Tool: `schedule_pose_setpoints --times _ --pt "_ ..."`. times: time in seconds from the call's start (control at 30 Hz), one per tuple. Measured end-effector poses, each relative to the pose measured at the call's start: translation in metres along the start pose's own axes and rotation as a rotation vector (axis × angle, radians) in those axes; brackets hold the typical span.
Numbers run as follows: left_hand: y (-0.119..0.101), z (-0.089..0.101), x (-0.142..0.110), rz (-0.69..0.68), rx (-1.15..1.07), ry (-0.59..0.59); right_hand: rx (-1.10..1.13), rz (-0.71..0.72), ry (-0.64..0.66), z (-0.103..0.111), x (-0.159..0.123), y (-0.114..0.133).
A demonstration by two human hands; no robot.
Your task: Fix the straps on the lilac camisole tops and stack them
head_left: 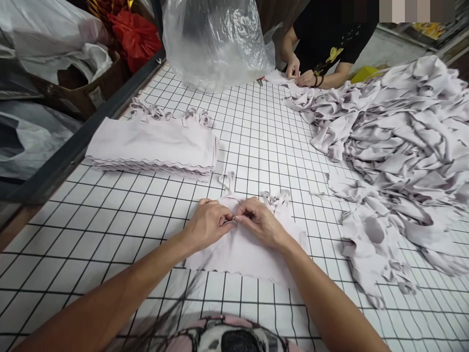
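Note:
A pale pink strappy top (pixel 249 254) lies flat in front of me, its wavy hem toward my body and its looped straps at the far side. My left hand (pixel 208 222) pinches the fabric near the middle of the neckline. Right beside it, my right hand (pixel 258 222) pinches the same spot, the fingertips of both hands almost meeting. Whatever small detail sits between the fingertips is too small to make out. Behind my left hand is a neat stack of folded matching tops (pixel 154 142), straps pointing away.
A large heap of crumpled pale pink garments (pixel 403 132) covers the table's right side. Across the grid-patterned table (pixel 249 146), a co-worker's hands (pixel 302 76) handle similar fabric. A clear plastic bag (pixel 220 44) hangs over the far edge. Boxes and bags crowd the left.

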State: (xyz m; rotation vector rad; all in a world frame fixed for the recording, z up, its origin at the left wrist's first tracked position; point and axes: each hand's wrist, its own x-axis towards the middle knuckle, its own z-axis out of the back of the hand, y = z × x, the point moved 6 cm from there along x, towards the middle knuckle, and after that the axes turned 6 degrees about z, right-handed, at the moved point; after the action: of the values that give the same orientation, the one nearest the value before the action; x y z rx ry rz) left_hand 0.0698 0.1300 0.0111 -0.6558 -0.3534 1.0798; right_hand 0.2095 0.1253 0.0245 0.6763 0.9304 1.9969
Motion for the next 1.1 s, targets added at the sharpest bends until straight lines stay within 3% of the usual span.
schedule_pose_setpoints --times 0.27,1.1 --pt "-0.0042 -0.0003 0.0019 0.0 0.019 -0.023 -0.007 -0.041 0.012 -0.0057 -0.0001 -0.0035" --pt "-0.0039 -0.0038 0.0039 0.017 -0.008 -0.026 -0.067 0.026 -0.009 -0.0071 -0.0044 -0.0015"
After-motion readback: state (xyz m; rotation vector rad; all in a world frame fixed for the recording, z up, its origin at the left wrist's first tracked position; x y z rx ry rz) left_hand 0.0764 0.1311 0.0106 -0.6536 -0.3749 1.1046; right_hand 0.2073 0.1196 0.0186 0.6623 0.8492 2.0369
